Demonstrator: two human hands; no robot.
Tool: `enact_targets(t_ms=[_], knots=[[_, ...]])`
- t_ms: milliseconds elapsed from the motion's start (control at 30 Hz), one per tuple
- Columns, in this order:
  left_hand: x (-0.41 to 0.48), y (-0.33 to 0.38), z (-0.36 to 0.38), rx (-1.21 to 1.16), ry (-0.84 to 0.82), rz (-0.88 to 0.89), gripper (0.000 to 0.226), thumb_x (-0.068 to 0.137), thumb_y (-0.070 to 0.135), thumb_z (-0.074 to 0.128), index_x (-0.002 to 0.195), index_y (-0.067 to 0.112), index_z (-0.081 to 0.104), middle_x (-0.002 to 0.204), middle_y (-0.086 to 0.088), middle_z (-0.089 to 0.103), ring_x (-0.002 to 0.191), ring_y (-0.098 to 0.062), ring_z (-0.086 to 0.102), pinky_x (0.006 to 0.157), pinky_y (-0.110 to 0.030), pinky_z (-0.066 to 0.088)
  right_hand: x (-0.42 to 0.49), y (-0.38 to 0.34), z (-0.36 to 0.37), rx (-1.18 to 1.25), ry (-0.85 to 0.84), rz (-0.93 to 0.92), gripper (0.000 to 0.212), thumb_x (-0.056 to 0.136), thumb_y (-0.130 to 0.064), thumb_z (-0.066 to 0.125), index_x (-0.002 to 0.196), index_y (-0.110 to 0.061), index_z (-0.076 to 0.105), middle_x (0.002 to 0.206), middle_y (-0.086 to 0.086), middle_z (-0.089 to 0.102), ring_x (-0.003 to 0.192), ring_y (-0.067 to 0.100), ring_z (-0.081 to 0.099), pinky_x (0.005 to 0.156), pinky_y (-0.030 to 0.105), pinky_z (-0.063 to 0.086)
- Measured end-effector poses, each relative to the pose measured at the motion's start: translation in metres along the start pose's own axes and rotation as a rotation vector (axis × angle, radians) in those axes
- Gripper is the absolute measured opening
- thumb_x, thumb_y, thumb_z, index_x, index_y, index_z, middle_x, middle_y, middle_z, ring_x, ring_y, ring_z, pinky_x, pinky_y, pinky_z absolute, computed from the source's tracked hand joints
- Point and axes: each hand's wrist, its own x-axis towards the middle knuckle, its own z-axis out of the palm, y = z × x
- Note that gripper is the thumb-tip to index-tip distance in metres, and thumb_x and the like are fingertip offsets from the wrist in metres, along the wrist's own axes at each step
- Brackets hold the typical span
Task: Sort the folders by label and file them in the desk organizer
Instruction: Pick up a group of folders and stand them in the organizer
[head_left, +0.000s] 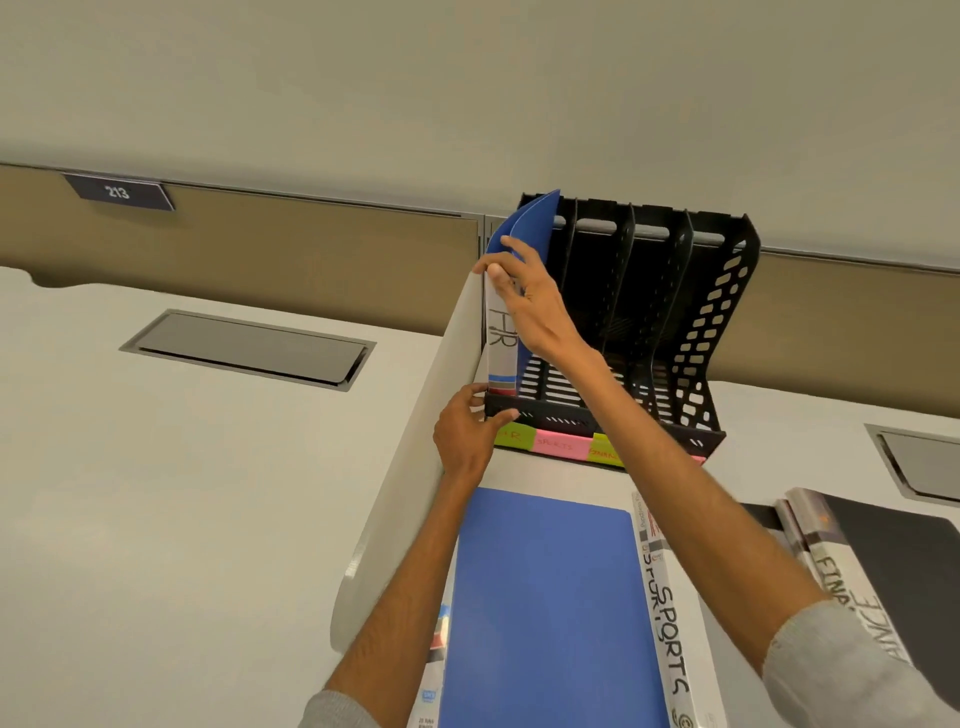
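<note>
A black desk organizer (639, 312) holds a blue folder (501, 332), spine marked HR, upright in its leftmost slot. The right hand (530, 301) has its fingers curled over the folder's top. Below them, the left hand (465, 436) pinches the organizer's front corner.

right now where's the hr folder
In the head view, centre: the HR folder stands in the leftmost slot of the black desk organizer, beside the white divider, right hand gripping its top.
</note>
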Motion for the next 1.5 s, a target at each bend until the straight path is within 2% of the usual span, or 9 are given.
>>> enact_targets(t_ms=[100,167,233,400,500,700,1033,1200,1500], knots=[[-0.001,-0.002,0.0,-0.008,0.005,0.0,0.054,0.072,0.046,0.081,0.118,0.023,0.064,0.11,0.002,0.072,0.092,-0.006,0.063,0.068,-0.005,0.04,0.002,-0.002,-0.001,-0.008,0.001,0.01,0.033,0.104,-0.037,0.038,0.118,-0.022,0.063,0.155,0.003,0.028,0.134,0.018,0.04,0.111,0.053,0.035],[-0.002,-0.001,0.0,-0.027,0.002,-0.006,0.052,0.074,0.042,0.081,0.119,0.022,0.063,0.111,0.0,0.071,0.099,-0.014,0.067,0.075,-0.015,0.048,-0.001,-0.001,-0.003,-0.01,0.008,0.014,0.033,0.104,-0.037,0.038,0.12,-0.021,0.062,0.156,0.003,0.026,0.136,0.023,0.04,0.111,0.052,0.035],[-0.003,-0.001,0.002,-0.038,-0.009,-0.019,0.054,0.074,0.037,0.082,0.122,0.022,0.061,0.114,-0.001,0.07,0.103,-0.017,0.067,0.083,-0.025,0.052,-0.003,-0.002,-0.004,-0.005,0.009,0.023,0.033,0.104,-0.037,0.038,0.121,-0.021,0.062,0.157,0.003,0.024,0.138,0.025,0.038,0.111,0.051,0.035],[-0.012,-0.002,-0.001,-0.05,-0.068,-0.03,0.062,0.075,0.029,0.083,0.13,0.022,0.055,0.124,-0.001,0.066,0.108,-0.019,0.065,0.087,-0.026,0.049,-0.006,-0.006,-0.005,-0.017,-0.011,0.021,0.035,0.104,-0.038,0.036,0.129,-0.025,0.057,0.16,0.002,0.018,0.141,0.022,0.033,0.112,0.05,0.032],[-0.023,-0.002,-0.004,-0.021,-0.089,-0.04,0.065,0.078,0.023,0.081,0.135,0.02,0.049,0.131,-0.002,0.061,0.114,-0.02,0.063,0.093,-0.034,0.05,-0.013,-0.005,-0.009,0.001,-0.02,0.016,0.041,0.104,-0.036,0.039,0.145,-0.029,0.041,0.163,0.003,0.009,0.141,0.011,0.026,0.115,0.048,0.028],[-0.046,-0.002,-0.018,0.01,-0.083,-0.011,0.067,0.083,0.008,0.074,0.141,0.015,0.041,0.141,-0.006,0.05,0.126,-0.021,0.052,0.097,-0.031,0.046,-0.046,0.003,-0.015,0.113,-0.033,0.082,0.078,0.096,-0.017,0.058,0.156,-0.026,0.009,0.163,-0.001,0.001,0.151,0.026,0.008,0.116,0.059,0.026],[-0.091,-0.01,-0.049,0.14,-0.158,-0.059,0.068,0.086,0.008,0.07,0.145,0.011,0.037,0.146,-0.01,0.045,0.132,-0.025,0.045,0.106,-0.032,0.038,-0.128,0.027,-0.002,0.054,-0.186,0.274,0.073,0.094,-0.016,0.061,0.152,-0.034,0.021,0.16,0.007,0.022,0.142,0.032,0.033,0.11,0.051,0.037],[-0.115,-0.016,-0.052,0.209,-0.218,-0.117,0.073,0.086,0.014,0.072,0.147,0.01,0.032,0.15,-0.01,0.039,0.136,-0.027,0.041,0.111,-0.034,0.034,-0.175,0.044,0.002,0.014,-0.195,0.416,0.063,0.093,-0.015,0.06,0.149,-0.027,0.031,0.144,0.014,0.046,0.131,0.028,0.047,0.097,0.036,0.045],[-0.145,-0.027,-0.055,0.267,-0.248,-0.199,0.087,0.078,0.018,0.077,0.146,0.002,0.025,0.146,-0.017,0.038,0.129,-0.034,0.046,0.1,-0.039,0.044,-0.255,0.07,0.012,-0.061,-0.249,0.566,0.056,0.094,-0.012,0.06,0.145,-0.012,0.037,0.146,0.015,0.043,0.134,0.027,0.044,0.106,0.039,0.041]])
